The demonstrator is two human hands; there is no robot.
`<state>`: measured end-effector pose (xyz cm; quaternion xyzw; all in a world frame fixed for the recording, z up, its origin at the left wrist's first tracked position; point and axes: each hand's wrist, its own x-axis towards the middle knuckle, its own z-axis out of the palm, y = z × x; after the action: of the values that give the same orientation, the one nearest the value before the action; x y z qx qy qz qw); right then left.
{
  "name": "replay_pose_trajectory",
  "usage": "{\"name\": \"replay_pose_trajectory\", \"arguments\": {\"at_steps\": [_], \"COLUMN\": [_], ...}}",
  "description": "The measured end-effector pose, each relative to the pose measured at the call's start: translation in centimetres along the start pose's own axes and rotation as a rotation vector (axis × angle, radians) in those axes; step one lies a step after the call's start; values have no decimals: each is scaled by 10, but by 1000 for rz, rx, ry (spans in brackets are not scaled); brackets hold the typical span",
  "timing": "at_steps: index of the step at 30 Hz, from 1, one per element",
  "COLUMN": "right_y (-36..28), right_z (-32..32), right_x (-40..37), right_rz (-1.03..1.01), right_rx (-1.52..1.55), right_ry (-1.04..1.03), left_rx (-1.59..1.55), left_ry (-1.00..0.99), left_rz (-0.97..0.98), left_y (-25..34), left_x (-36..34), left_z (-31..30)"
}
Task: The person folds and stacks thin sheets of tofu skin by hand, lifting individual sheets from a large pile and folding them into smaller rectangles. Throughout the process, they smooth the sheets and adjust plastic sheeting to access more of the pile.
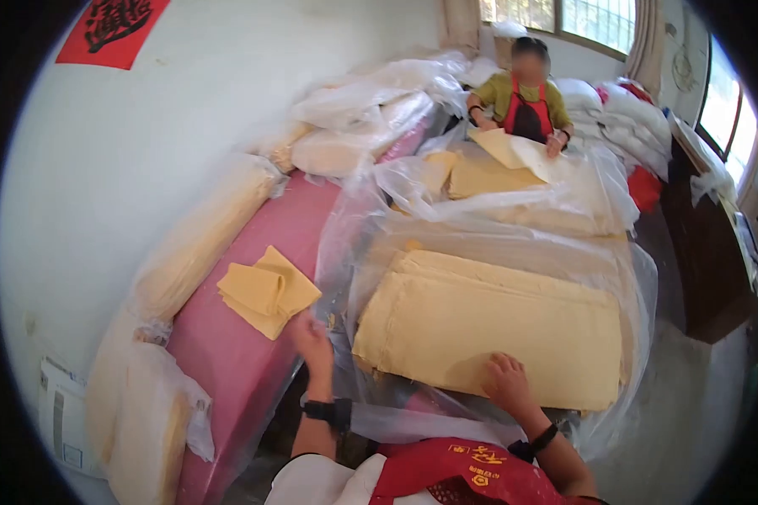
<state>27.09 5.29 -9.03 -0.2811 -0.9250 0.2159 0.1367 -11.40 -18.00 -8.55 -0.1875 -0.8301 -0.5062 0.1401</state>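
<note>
My left hand [313,343] is just below the corner of some folded yellow sheets [269,290], which lie on a pink surface to the left. Its fingers are smeared by motion. My right hand [507,380] rests on the front part of a wide stack of thin yellow sheets [497,324], fingers laid on the top sheet and slightly bent. Clear plastic film [644,295] surrounds this stack, spreading out beneath and behind it.
Across from me a person [526,97] in a red apron lifts a sheet [514,151] from another stack. Long plastic-wrapped bundles [206,231] line the pink surface [227,353] by the wall. White sacks [627,118] are piled at the back; a dark wooden piece [707,252] stands right.
</note>
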Motion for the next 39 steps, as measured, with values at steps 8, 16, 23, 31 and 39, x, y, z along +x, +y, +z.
{"name": "replay_pose_trajectory", "arguments": {"at_steps": [8,16,23,31,39], "right_y": [-4,-8,-23,-70,-86], "right_z": [14,14,8,49,51], "right_x": [-13,-16,4,97,84], "right_rz": [-138,-143,-165,146,268], "right_rx": [-232,-241,-228,723,973], "right_ry": [-73,-53,-115,-245,-253], "left_rx": [195,100,-116,-493,-787], "left_ry": [-366,-513,-699,-1025,-948], "left_rz": [139,39,234,-186,-333], "left_y": [26,40,60,107,86], "left_x": [-94,-85,-108,-105,-108], "left_z": [105,63,60,64,54]}}
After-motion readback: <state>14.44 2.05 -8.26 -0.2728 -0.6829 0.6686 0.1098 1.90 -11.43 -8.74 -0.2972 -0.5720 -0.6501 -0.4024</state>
